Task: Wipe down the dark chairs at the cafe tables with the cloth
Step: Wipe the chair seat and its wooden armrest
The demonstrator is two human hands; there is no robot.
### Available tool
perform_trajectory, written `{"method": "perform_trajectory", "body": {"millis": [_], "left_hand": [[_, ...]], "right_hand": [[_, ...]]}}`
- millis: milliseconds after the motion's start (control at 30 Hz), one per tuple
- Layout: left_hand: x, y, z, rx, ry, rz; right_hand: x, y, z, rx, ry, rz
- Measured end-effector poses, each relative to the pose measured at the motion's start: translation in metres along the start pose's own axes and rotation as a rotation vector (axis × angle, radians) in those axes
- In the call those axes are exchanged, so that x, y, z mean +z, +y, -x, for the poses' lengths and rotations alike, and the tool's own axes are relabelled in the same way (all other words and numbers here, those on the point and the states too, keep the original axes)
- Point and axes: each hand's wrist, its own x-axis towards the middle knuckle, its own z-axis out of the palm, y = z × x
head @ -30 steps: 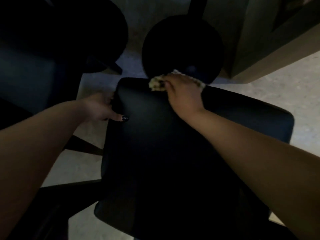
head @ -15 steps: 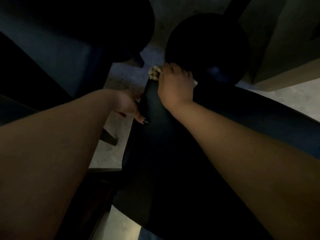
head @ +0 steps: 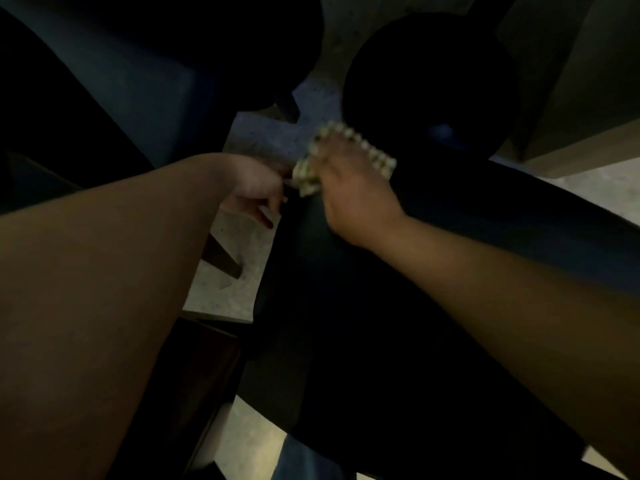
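Cloth [head: 346, 157], pale and knobbly, sits just above centre of the frame, on the far corner of the dark chair [head: 346, 306] seat. Right hand [head: 353, 188] lies on top of it, fingers bent over the cloth and pressing it onto the chair edge; cloth shows past the fingertips and at the thumb side. Blurred, so exact finger hold can't be told beyond that. Chair seat fills centre and lower right of the frame, very dark, w/ right forearm crossing it from the lower right.

Left hand [head: 256, 188] is just left of the cloth, at the chair's left edge, fingers curled at that edge; whether it really grips the edge or only touches it can't be told. Left forearm fills lower left.

Round black table base [head: 429, 88] is upper centre-right, just beyond the cloth. Another dark seat [head: 145, 84] takes the upper left. Pale speckled floor [head: 228, 282] shows between chair and left arm, and at right edge.
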Motion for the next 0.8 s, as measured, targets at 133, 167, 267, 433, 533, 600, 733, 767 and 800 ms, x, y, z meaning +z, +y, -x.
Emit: {"method": "perform_trajectory", "body": {"millis": [133, 167, 267, 433, 533, 600, 733, 767, 800], "left_hand": [[0.003, 0.008, 0.002, 0.103, 0.067, 0.113], [0.003, 0.01, 0.002, 0.107, 0.086, 0.112], [0.003, 0.013, 0.002, 0.083, 0.086, 0.108], [0.003, 0.011, 0.001, 0.089, 0.141, 0.044], [0.004, 0.009, -0.003, 0.1, 0.197, 0.012], [0.003, 0.012, -0.002, 0.101, 0.211, -0.05], [0.006, 0.036, 0.005, 0.108, 0.314, -0.545], [0.009, 0.043, 0.007, 0.089, 0.31, -0.627], [0.012, 0.049, 0.007, 0.064, 0.283, -0.671]], "right_hand": [[0.001, -0.006, 0.026, -0.356, -0.182, 0.027], [-0.002, 0.002, 0.02, -0.329, -0.195, 0.038], [-0.01, 0.025, -0.004, -0.014, -0.037, -0.018], [0.001, -0.01, 0.019, -0.093, 0.01, -0.041], [0.004, -0.011, 0.033, -0.407, -0.155, 0.044], [-0.002, 0.008, 0.021, -0.31, -0.147, 0.058], [-0.016, 0.048, 0.011, 0.37, 0.21, -0.066], [-0.017, 0.046, 0.014, 0.48, 0.271, -0.081], [-0.015, 0.038, 0.019, 0.501, 0.298, -0.093]]}}
